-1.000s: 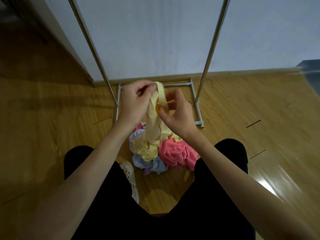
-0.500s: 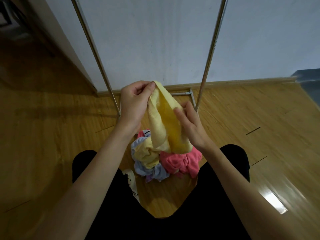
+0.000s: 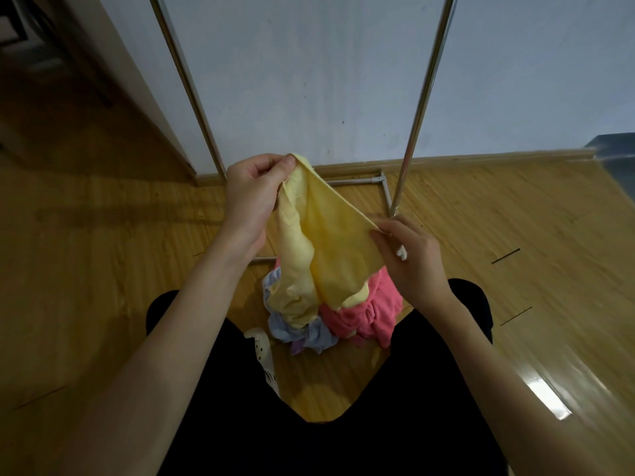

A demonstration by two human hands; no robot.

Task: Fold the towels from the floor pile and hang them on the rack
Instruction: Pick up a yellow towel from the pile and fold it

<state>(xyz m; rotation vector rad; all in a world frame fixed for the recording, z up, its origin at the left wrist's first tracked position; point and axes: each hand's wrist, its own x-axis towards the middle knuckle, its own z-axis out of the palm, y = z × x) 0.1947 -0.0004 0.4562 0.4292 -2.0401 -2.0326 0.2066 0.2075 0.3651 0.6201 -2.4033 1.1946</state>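
Observation:
A yellow towel (image 3: 330, 249) hangs between both hands above the floor pile. My left hand (image 3: 252, 197) pinches its upper corner. Lower and to the right, my right hand (image 3: 409, 255) grips the towel's top edge. The towel's lower part droops onto the pile, where a pink towel (image 3: 364, 317) and a pale blue towel (image 3: 302, 333) lie crumpled on the wooden floor. The metal rack (image 3: 424, 97) stands behind the pile with two slanted poles rising out of view; its hanging bar is hidden above the frame.
The rack's base frame (image 3: 385, 188) lies on the floor by the white wall and baseboard. My knees in black trousers flank the pile, and a white perforated shoe (image 3: 263, 359) sits just left of it. A dark door frame (image 3: 113, 84) stands at left.
My right hand has slid right and down along the towel's edge, spreading the yellow towel wider. The left hand keeps its pinch on the corner.

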